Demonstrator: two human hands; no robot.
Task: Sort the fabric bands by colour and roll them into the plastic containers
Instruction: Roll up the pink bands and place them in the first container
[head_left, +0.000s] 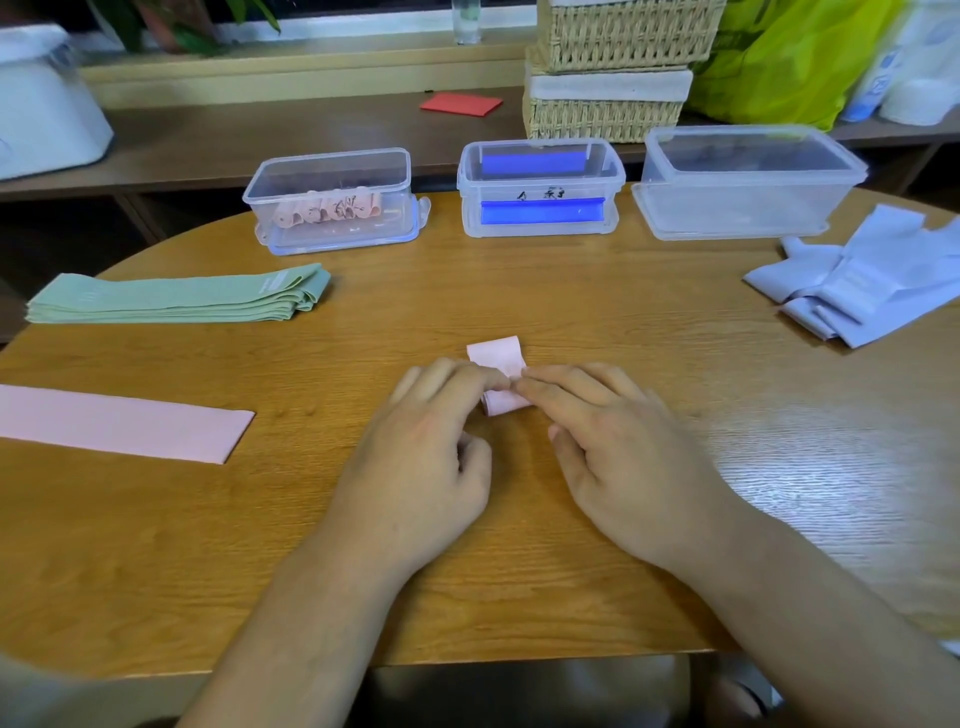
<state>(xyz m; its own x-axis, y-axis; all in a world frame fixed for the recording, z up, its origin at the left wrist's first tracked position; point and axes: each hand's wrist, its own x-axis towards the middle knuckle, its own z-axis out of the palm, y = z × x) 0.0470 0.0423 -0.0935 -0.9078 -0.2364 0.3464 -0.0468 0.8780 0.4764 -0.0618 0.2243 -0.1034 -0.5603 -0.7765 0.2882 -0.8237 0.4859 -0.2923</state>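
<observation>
Spanning nearly the whole frame, a rounded wooden worktop (519, 291) carries sorted fabric bands while a person's two bare forearms reach in from the bottom edge. The left hand (415, 457) and right hand (623, 457) meet at centre frame, and the fingers of both curl over and grip a partly rolled pink band (496, 356), fingertips nearly touching on top of it. A short loose flap of the band shows just above the hands. Behind the worktop at upper right, stacked wicker baskets (613, 67) stand beside a bright green bag (779, 57). Along the worktop's far edge, three clear plastic containers stand in a row. The largest container (748, 182), at upper right, appears to hold nothing. Below it at right frame lies a loose pile of lilac bands (872, 280), and a neat stack of green bands (182, 299) lies at left. A flat pink band (119, 423) runs in from the left edge, well apart from the hands. The middle container (470, 176) shows blue fabric (540, 212) inside. The left container (332, 171) holds a row of pink rolls (327, 208). A red card (461, 103) lies on the shelf behind.
</observation>
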